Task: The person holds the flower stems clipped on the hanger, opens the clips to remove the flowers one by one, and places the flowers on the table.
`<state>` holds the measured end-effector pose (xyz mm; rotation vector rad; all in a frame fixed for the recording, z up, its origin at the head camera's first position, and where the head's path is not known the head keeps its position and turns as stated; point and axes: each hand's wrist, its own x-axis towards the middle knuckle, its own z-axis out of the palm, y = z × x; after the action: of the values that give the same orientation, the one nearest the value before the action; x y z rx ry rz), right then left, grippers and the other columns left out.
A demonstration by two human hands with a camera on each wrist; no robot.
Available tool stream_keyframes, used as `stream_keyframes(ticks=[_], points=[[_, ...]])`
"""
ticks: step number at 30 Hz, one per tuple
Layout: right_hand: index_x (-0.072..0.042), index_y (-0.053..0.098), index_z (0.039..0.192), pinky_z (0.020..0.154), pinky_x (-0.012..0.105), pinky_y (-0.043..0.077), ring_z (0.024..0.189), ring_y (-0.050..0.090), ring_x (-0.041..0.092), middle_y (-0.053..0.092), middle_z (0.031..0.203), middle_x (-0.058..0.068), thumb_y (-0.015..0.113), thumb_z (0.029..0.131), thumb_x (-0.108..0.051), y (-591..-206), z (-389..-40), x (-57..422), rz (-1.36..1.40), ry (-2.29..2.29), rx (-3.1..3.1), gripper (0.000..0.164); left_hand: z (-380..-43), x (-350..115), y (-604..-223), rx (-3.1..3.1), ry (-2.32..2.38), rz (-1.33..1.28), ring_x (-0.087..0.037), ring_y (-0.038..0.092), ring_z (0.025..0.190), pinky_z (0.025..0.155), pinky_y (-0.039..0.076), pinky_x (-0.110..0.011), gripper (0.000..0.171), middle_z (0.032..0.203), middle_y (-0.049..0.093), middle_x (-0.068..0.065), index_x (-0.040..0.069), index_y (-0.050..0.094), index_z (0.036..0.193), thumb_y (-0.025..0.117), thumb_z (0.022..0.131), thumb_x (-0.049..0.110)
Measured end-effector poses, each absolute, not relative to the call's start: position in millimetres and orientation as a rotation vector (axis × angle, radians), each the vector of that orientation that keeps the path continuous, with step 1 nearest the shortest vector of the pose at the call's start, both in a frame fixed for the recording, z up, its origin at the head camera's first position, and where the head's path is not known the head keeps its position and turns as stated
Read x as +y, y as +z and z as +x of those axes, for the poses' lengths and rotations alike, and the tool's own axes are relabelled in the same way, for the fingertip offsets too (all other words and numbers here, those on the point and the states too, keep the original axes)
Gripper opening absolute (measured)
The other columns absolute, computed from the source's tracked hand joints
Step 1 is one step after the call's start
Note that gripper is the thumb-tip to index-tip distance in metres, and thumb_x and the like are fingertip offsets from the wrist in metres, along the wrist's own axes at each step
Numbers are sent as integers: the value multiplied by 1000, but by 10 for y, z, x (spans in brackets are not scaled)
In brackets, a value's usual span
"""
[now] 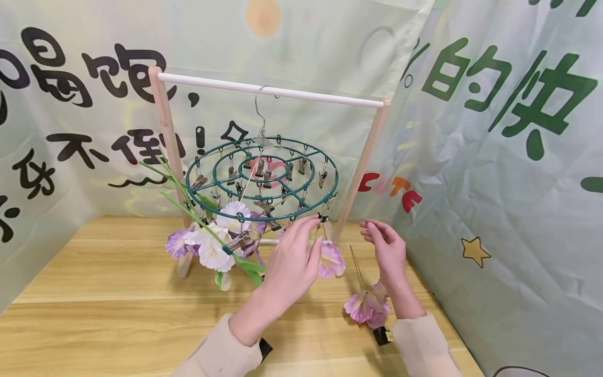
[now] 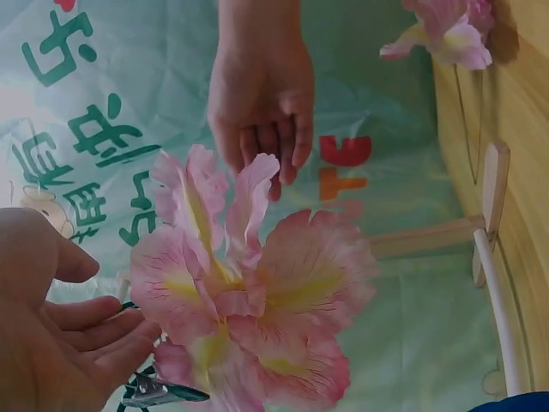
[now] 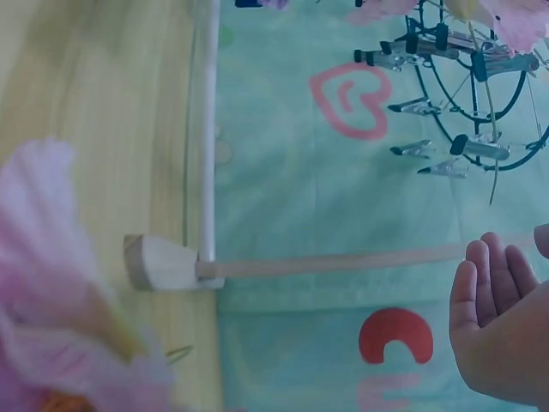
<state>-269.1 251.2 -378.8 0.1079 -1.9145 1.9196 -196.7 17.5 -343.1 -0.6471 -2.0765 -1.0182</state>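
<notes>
A round green drying hanger point(image 1: 262, 213) with metal clips hangs in the head view. My left hand point(image 1: 291, 256) is at its right front edge, fingertips by a dark clip point(image 1: 322, 218). A pink artificial flower point(image 1: 331, 260) hangs below that clip. The left wrist view shows the thumb apart from the fingers, which lie beside the pink petals point(image 2: 292, 283); whether they touch is unclear. My right hand point(image 1: 388, 248) is raised to the right of the hanger, fingers loosely bent around nothing. Another pink-purple flower point(image 1: 367, 306) lies on the table below it.
The hanger's hook point(image 1: 259, 104) is over the white rod point(image 1: 320, 95) of a wooden stand point(image 1: 360, 167). White and purple flowers point(image 1: 214, 246) with green stems hang at its left. Printed cloth point(image 1: 509, 209) surrounds the wooden table point(image 1: 94, 314).
</notes>
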Motion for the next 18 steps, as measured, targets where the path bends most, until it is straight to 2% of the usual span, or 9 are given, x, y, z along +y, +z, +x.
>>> stream_keyframes(ticks=[1,3,10,18], points=[[11,65,123,88,26,59,91,72,12,77,100,-5,66,104,-20,-3771,-2712,2488,118,1941,-1901,36,-1979,181,-3426,-2098,-1008,-631,-30,65,123,101,56,-42,36,138,63,-16,-4,61,134,62,103,14],[12,64,124,88,26,59,90,72,12,77,98,-6,65,105,-18,-3738,-2751,2440,130,1977,-1887,35,-2002,191,-3422,-2138,-993,-607,-32,64,124,100,56,-43,38,141,63,-16,-4,60,136,61,104,15],[13,64,124,86,25,59,88,73,12,78,97,-7,65,105,-17,-3628,-2904,2270,171,2027,-1916,36,-2078,224,-3430,-2215,-950,-524,-33,66,123,95,59,-45,42,143,63,-14,-1,59,140,63,103,18],[8,65,130,93,29,58,98,73,20,78,109,1,65,105,-24,-3558,-3060,2161,198,2066,-2052,41,-2154,277,-3401,-2304,-921,-485,-36,68,117,89,60,-48,45,143,63,-15,-1,58,141,58,106,28]])
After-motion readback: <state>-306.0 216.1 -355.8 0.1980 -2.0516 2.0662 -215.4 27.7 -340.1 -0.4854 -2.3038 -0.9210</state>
